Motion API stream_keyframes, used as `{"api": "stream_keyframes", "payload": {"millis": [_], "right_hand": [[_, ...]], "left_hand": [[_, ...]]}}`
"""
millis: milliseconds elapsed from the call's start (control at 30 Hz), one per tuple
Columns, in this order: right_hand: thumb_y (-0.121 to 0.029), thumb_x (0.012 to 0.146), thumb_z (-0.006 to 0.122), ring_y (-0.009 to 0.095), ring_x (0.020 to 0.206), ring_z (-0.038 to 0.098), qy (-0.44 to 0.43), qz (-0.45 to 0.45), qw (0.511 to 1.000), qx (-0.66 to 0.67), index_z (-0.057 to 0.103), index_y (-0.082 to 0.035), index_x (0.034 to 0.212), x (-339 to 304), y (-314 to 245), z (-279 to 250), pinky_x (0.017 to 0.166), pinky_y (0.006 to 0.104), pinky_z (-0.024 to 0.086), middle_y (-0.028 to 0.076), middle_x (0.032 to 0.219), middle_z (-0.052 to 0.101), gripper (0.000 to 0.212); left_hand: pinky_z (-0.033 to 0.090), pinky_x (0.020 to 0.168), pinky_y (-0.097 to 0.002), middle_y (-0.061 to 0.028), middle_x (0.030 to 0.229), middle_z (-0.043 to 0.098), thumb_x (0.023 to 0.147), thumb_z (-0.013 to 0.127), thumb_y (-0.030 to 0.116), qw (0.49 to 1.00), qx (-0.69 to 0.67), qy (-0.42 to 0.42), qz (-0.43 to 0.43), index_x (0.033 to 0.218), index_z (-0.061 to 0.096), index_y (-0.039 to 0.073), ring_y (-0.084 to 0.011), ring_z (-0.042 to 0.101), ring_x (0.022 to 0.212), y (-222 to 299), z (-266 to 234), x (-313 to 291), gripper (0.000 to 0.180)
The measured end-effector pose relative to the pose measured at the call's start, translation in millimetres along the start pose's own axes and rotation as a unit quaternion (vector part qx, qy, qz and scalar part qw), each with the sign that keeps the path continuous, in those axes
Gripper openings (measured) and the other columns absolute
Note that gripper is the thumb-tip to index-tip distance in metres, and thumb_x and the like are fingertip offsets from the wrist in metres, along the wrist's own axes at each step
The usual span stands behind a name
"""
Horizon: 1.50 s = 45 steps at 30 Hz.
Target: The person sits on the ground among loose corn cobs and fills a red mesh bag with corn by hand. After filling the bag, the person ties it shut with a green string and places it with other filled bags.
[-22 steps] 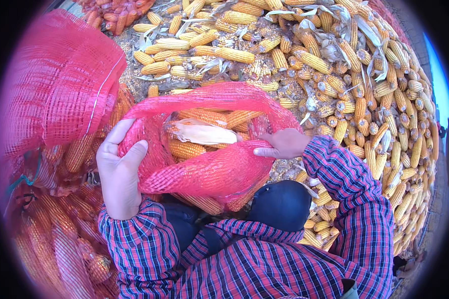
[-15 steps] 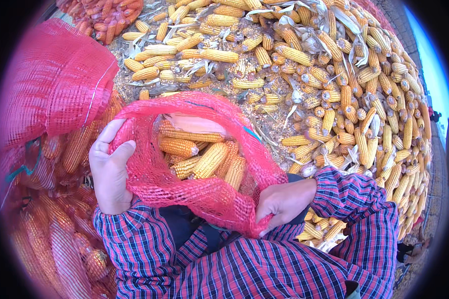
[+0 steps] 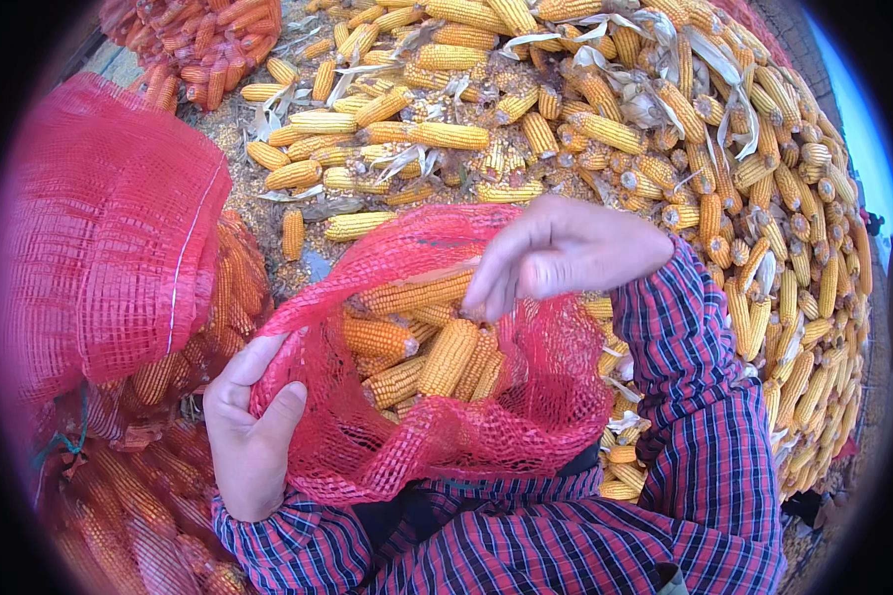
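Observation:
A red mesh bag (image 3: 541, 436) is held open in front of me, with several yellow-orange ears of corn (image 3: 448, 357) inside. My left hand (image 3: 253, 426) grips the bag's left rim, its thumb raised along the near side and its other fingers partly hidden by the mesh. My right hand (image 3: 571, 253) reaches over the mouth from the right. Its fingers point down inside, their tips close to the end of a corn ear, and the thumb stands apart from them. Nothing shows in its grasp.
A large heap of husked corn ears (image 3: 764, 228) spreads from the far side to the right, with dry husks among them. On the left stands a filled red mesh sack (image 3: 119, 228); another filled sack (image 3: 208, 50) lies far left. Loose kernels (image 3: 243, 164) cover the ground.
My right hand has let go of the bag's near right rim and moved up over the opening. The left hand and the bag have shifted slightly right and nearer.

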State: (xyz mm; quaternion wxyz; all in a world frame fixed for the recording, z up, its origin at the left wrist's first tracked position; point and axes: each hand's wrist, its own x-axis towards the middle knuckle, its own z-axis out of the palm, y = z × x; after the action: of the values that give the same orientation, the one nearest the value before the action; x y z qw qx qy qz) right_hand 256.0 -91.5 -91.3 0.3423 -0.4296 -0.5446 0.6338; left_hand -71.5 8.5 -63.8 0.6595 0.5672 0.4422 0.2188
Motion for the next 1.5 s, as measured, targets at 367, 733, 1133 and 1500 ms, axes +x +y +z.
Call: {"api": "stream_keyframes", "payload": {"millis": [367, 733, 1133, 1500], "right_hand": [[-0.035, 0.082, 0.071, 0.034, 0.110, 0.054, 0.397, 0.279, 0.647, -0.588, 0.047, -0.007, 0.128, 151.1, 248.6, -141.3, 0.095, 0.0540, 0.037, 0.015, 0.118, 0.054, 0.059], [-0.064, 0.066, 0.068, 0.049, 0.136, 0.024, 0.230, 0.212, 0.784, -0.536, 0.061, -0.021, 0.129, 219.2, 216.4, -127.7, 0.110, 0.0552, 0.023, 0.030, 0.147, 0.030, 0.077], [-0.057, 0.056, 0.076, 0.039, 0.117, 0.040, 0.213, 0.236, 0.763, -0.563, 0.069, -0.018, 0.116, 184.0, 236.3, -111.3, 0.095, 0.0460, 0.037, 0.021, 0.120, 0.046, 0.072], [-0.057, 0.067, 0.072, 0.049, 0.128, 0.033, 0.238, 0.255, 0.835, -0.425, 0.056, -0.018, 0.131, 175.0, 256.7, -71.6, 0.104, 0.0594, 0.032, 0.028, 0.134, 0.036, 0.077]], "left_hand": [[0.045, 0.098, -0.0332, -0.0139, 0.118, 0.064, 0.079, 0.065, -0.005, 0.995, -0.030, 0.070, -0.061, 0.125, 0.057, -0.010, -0.0189, 0.061, 0.108, 9.8, 2.2, 19.8, 0.048], [0.044, 0.100, -0.0340, -0.0146, 0.119, 0.064, 0.077, 0.070, 0.000, 0.993, 0.016, 0.064, -0.102, 0.126, 0.055, -0.010, -0.0203, 0.060, 0.110, 10.6, 16.4, 30.8, 0.053], [0.045, 0.098, -0.0320, -0.0140, 0.121, 0.063, 0.082, 0.065, -0.007, 0.996, -0.033, 0.041, -0.076, 0.127, 0.055, -0.009, -0.0172, 0.059, 0.110, 1.1, 19.8, 28.2, 0.046], [0.046, 0.098, -0.0328, -0.0150, 0.122, 0.063, 0.079, 0.064, -0.010, 0.998, -0.004, 0.008, -0.063, 0.127, 0.055, -0.009, -0.0188, 0.061, 0.110, 0.3, 31.0, 19.5, 0.049]]}}
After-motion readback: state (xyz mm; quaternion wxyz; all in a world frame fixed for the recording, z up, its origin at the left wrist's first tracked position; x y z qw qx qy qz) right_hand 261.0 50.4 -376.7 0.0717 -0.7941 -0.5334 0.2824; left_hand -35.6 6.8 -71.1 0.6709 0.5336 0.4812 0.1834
